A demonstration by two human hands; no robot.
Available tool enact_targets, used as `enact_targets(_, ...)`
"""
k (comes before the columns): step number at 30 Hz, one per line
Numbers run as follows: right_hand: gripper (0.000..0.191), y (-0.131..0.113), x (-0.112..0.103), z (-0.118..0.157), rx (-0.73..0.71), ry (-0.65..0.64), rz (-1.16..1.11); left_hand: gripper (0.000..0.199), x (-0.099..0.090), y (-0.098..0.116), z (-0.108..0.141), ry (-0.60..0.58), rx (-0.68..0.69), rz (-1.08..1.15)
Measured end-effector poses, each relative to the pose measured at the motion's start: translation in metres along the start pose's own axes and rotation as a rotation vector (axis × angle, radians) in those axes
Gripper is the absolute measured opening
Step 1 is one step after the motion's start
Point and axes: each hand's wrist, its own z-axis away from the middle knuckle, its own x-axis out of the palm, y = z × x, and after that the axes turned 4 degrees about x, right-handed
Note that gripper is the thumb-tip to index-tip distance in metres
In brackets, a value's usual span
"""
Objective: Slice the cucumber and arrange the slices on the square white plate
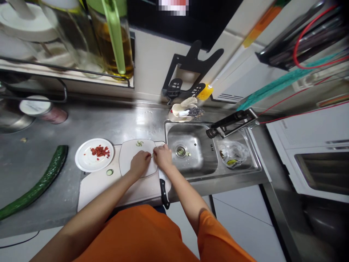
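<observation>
Over the right part of a white square plate (pixel 127 157), my left hand (pixel 140 163) and my right hand (pixel 163 157) meet with fingers pinched. Between the fingertips shows a tiny cucumber piece (pixel 152 155), mostly hidden. Thin green cucumber strips (pixel 139 143) form a pinwheel near the plate's far edge. The plate rests on a white cutting board (pixel 105 187). A cut cucumber slice (pixel 109 172) lies on the board, left of my left hand. By my right wrist, a black-handled knife (pixel 164 193) sits at the board's right side, its blade partly hidden.
Left of the board stands a round white plate (pixel 81 155) with red pieces (pixel 100 151). A long cucumber (pixel 45 183) lies on the steel counter. To the right is a sink (pixel 199 163) with cucumber scraps, a faucet (pixel 231 122) and a plastic bag (pixel 236 154). Oil bottles (pixel 114 47) stand on a shelf.
</observation>
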Motion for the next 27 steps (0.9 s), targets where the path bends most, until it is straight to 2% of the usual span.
enact_targets(7,0.026,0.007,0.002,0.022,0.104,0.059,-0.033,0.027,0.005,-0.005,-0.001,-0.001,0.022,0.0)
enact_targets(13,0.04,0.002,0.024,0.045,0.04,0.006,0.002,0.026,0.006,-0.006,0.0,0.011,0.042,-0.013)
enact_targets(17,0.044,-0.002,0.031,0.047,0.036,-0.006,0.035,0.028,0.004,-0.004,0.001,0.0,0.038,-0.014)
enact_targets(27,0.046,-0.002,0.03,0.047,0.047,-0.022,0.072,0.027,0.002,0.0,0.001,-0.014,0.027,0.017)
